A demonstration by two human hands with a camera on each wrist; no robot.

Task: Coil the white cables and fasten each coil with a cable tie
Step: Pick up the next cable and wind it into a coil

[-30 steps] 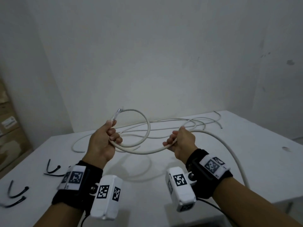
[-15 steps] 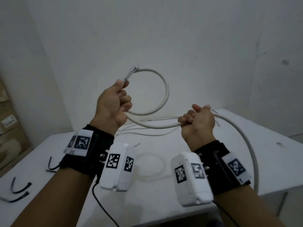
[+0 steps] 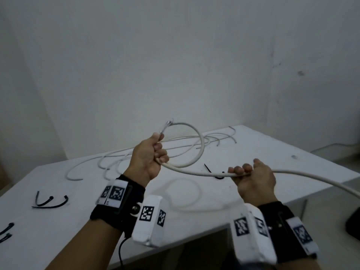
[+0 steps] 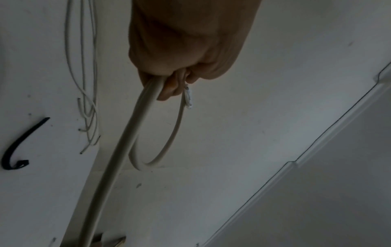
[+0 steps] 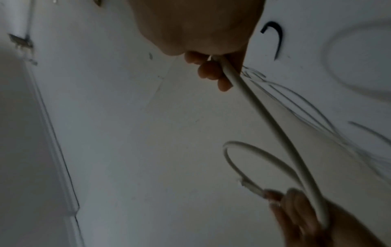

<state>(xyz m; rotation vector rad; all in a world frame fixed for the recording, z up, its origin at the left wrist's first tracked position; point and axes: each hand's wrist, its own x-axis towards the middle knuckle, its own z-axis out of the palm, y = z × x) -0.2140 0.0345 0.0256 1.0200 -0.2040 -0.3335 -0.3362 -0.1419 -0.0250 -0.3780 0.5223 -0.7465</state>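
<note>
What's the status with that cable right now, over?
Left hand grips one loop. Right hand grips the thick white cable. Cable ties untouched. Nothing in the way.

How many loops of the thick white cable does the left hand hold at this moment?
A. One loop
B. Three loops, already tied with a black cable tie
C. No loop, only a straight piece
A: the left hand grips the cable end and the thick white cable curves round once and passes back through the same fist, then runs on to the right hand; no tie is on it.
</note>
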